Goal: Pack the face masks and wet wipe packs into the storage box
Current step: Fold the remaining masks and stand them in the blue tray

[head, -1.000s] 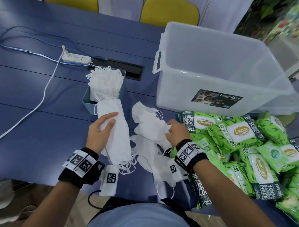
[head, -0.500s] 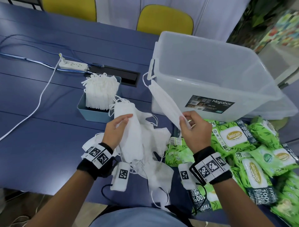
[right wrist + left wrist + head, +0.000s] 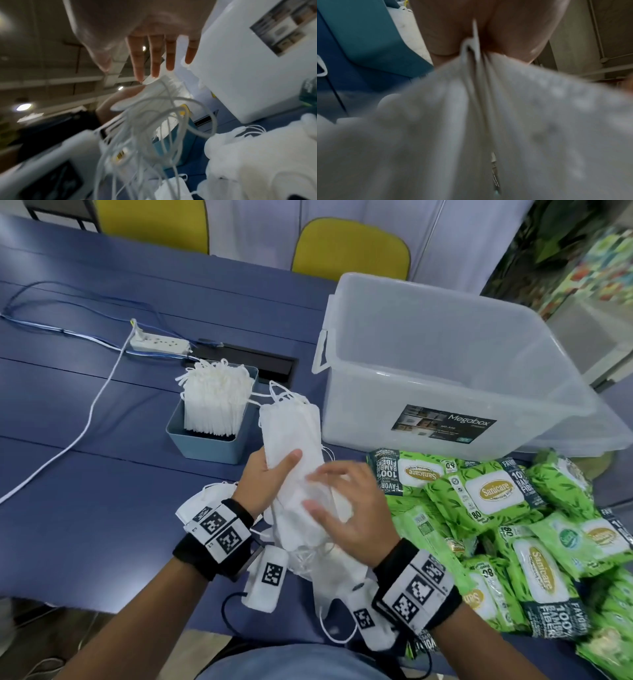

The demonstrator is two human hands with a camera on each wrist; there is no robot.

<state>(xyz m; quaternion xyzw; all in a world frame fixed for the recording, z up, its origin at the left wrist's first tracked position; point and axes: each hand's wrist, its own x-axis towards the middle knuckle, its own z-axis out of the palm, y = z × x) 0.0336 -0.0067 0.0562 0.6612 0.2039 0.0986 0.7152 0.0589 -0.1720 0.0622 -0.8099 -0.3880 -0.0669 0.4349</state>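
Observation:
My left hand (image 3: 274, 470) grips a stack of white face masks (image 3: 291, 440), thumb on top, raised above the blue table (image 3: 85, 525). The left wrist view is filled with blurred mask fabric (image 3: 488, 121). My right hand (image 3: 329, 491) lies on the stack's lower half with fingers (image 3: 159, 56) straight and spread. More loose masks (image 3: 342, 583) lie under both wrists. The clear storage box (image 3: 445, 392) stands at the back right, with nothing visible inside. Green wet wipe packs (image 3: 496, 494) are heaped in front of it, right of my hands.
A small blue bin (image 3: 209, 446) holding upright masks (image 3: 215, 398) stands left of the box. Behind it are a black cable hatch (image 3: 260, 364), a power strip (image 3: 161, 342) and a white cable (image 3: 89, 419). Yellow chairs (image 3: 349, 248) stand beyond the table.
My right hand, which held a single mask up near the box, has come down flat onto the stack. My left hand has carried the stack up and to the right.

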